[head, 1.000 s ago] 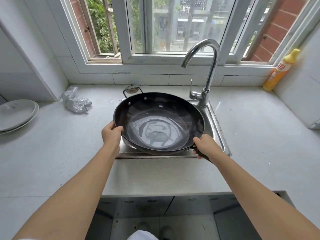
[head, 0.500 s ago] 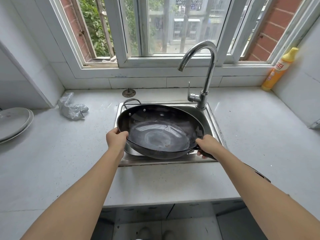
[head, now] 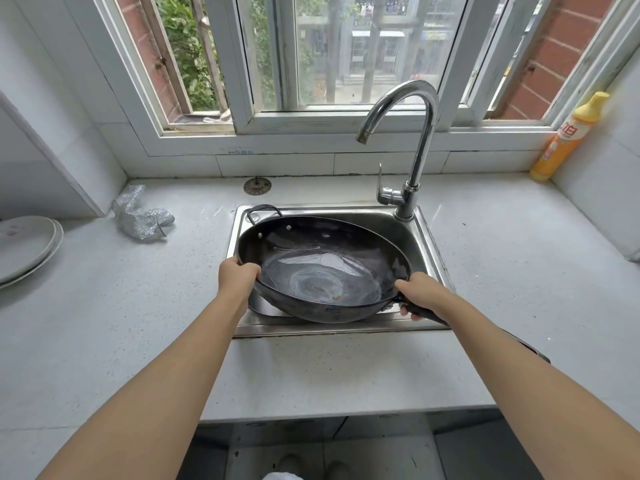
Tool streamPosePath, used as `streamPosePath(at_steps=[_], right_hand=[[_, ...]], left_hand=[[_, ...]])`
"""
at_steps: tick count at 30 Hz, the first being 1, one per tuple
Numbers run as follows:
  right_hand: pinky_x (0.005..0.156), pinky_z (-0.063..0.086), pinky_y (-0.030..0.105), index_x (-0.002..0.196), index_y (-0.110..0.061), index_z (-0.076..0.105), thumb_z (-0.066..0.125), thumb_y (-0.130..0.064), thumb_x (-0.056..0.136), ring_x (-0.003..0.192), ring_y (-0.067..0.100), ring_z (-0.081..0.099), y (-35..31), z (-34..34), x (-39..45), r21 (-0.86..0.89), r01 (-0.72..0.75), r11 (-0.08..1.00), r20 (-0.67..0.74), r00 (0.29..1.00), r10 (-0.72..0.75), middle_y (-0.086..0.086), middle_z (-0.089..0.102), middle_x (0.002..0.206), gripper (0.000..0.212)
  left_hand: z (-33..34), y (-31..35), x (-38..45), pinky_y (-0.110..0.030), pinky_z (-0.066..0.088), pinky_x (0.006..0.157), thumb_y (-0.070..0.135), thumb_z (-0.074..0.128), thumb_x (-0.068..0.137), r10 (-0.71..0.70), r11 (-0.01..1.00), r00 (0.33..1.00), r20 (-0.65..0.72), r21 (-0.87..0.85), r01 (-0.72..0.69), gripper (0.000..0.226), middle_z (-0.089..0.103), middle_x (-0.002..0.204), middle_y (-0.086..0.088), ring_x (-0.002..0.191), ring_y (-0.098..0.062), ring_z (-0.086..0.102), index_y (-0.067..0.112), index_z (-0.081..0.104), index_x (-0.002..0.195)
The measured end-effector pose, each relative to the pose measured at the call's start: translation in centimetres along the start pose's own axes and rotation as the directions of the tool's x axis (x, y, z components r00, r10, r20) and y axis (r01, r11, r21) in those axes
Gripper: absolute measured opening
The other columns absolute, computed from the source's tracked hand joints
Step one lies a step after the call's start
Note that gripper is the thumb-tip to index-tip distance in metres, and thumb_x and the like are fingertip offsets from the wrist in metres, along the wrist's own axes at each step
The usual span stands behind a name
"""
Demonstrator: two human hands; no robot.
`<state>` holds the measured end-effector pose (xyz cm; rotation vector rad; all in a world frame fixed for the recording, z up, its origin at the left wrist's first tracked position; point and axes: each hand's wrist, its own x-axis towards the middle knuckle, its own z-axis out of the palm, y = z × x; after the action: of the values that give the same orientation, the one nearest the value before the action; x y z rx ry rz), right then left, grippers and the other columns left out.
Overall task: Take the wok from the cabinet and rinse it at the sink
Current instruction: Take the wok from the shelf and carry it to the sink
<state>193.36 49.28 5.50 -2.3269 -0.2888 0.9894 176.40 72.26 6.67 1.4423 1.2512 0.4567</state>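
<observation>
Wok (head: 322,271) tilted over sink (head: 424,237), likely for rinsing. Left hand (head: 239,275) grips rim; right hand (head: 419,294) wraps the handle (head: 424,311), steadying it.

— Where's the wok (head: 322,271)?
— Tilted over the sink (head: 427,251), below the tap (head: 412,133). Left hand (head: 239,277) grips its rim; right hand (head: 419,294) grips the handle.
— On the bench (head: 519,271)?
— Plates (head: 27,244), a yellow bottle (head: 568,133).

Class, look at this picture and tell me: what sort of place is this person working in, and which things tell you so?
Most likely a home kitchen. A steel sink with a tall tap is set in the counter, both hands hold a wok, and plates are stacked nearby.
</observation>
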Motion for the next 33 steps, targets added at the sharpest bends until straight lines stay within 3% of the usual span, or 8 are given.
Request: streamPosePath(at_steps=[11,14,16,19,23,25,27,33], right_hand=[[0.049,0.045,0.027,0.097,0.002,0.052,0.033,-0.021,0.095,0.041,0.021,0.058,0.0,-0.7,0.5,-0.159,-0.050,0.986,0.056,0.997,0.060,0.009,0.066,0.055,0.030],[0.054,0.048,0.028,0.107,0.004,0.048,0.032,-0.020,0.096,0.043,0.023,0.058,-0.5,-0.6,0.6,-0.204,-0.074,0.976,0.039,0.996,0.084,0.013,0.065,0.060,0.031],[0.051,0.047,0.026,0.112,0.001,0.045,0.031,-0.020,0.096,0.043,0.023,0.057,-0.8,-0.4,0.7,-0.212,-0.102,0.972,0.019,0.994,0.108,0.014,0.064,0.062,0.029],[0.063,0.051,0.029,0.106,-0.002,0.044,0.029,-0.021,0.096,0.049,0.022,0.054,-0.8,0.1,0.9,-0.234,-0.145,0.961,-0.040,0.989,0.140,0.011,0.062,0.064,0.026],[0.076,0.046,0.031,0.086,-0.011,0.052,0.031,-0.024,0.093,0.056,0.018,0.057,-0.1,0.3,1.1,-0.358,-0.167,0.919,-0.192,0.976,0.102,0.003,0.065,0.069,0.026],[0.070,0.043,0.029,0.082,-0.012,0.052,0.033,-0.023,0.092,0.063,0.020,0.060,0.3,0.1,1.3,-0.396,-0.150,0.906,-0.226,0.972,0.062,0.004,0.067,0.075,0.024],[0.067,0.043,0.029,0.085,-0.010,0.052,0.033,-0.022,0.091,0.066,0.023,0.061,0.7,-0.3,1.6,-0.413,-0.125,0.902,-0.228,0.973,0.031,0.007,0.069,0.082,0.023],[0.059,0.042,0.026,0.083,-0.011,0.049,0.031,-0.025,0.093,0.057,0.017,0.058,1.6,-2.6,3.0,-0.475,-0.027,0.880,-0.160,0.986,-0.056,0.006,0.066,0.082,0.025]], left_hand=[[0.1,-0.4,2.1,-0.023,0.026,0.054,-0.009,0.043,0.079,0.004,1.000,0.999,0.047,-0.027,-0.002,0.020,0.038,0.064,-0.004,0.063,-0.018,0.034,0.008,0.045,0.068],[0.0,-0.1,2.8,-0.026,0.033,0.064,-0.009,0.045,0.080,0.008,0.999,0.999,0.035,-0.046,-0.006,0.026,0.051,0.084,-0.007,0.086,-0.021,0.039,0.003,0.059,0.098],[0.2,0.0,3.3,-0.027,0.033,0.077,-0.009,0.046,0.083,0.001,0.999,1.000,0.023,-0.048,0.000,0.052,0.052,0.115,-0.011,0.091,-0.017,0.041,-0.001,0.044,0.135],[0.2,0.4,4.0,-0.019,0.037,0.072,-0.009,0.045,0.085,0.003,0.998,0.999,0.042,-0.061,0.000,0.063,0.053,0.101,0.002,0.075,-0.007,0.045,0.001,0.030,0.145],[0.6,0.6,5.5,-0.033,0.043,0.094,-0.009,0.044,0.078,-0.033,0.999,0.996,0.080,0.012,0.033,0.055,0.052,0.133,-0.018,0.118,-0.033,0.051,-0.004,0.046,0.133],[0.8,0.4,5.7,-0.031,0.043,0.066,-0.011,0.039,0.075,-0.019,0.999,0.996,0.088,0.029,0.017,0.033,0.056,0.093,-0.020,0.082,-0.029,0.053,-0.003,0.058,0.101],[1.3,0.2,5.4,-0.028,0.025,0.052,-0.012,0.036,0.074,-0.009,0.999,0.998,0.066,0.053,0.005,0.020,0.039,0.068,-0.012,0.061,-0.020,0.034,0.003,0.049,0.075],[2.9,0.3,3.4,-0.025,0.015,0.049,-0.014,0.035,0.077,0.025,0.994,0.999,-0.031,0.109,-0.022,0.031,0.026,0.057,-0.003,0.052,-0.017,0.021,0.010,0.031,0.058]])
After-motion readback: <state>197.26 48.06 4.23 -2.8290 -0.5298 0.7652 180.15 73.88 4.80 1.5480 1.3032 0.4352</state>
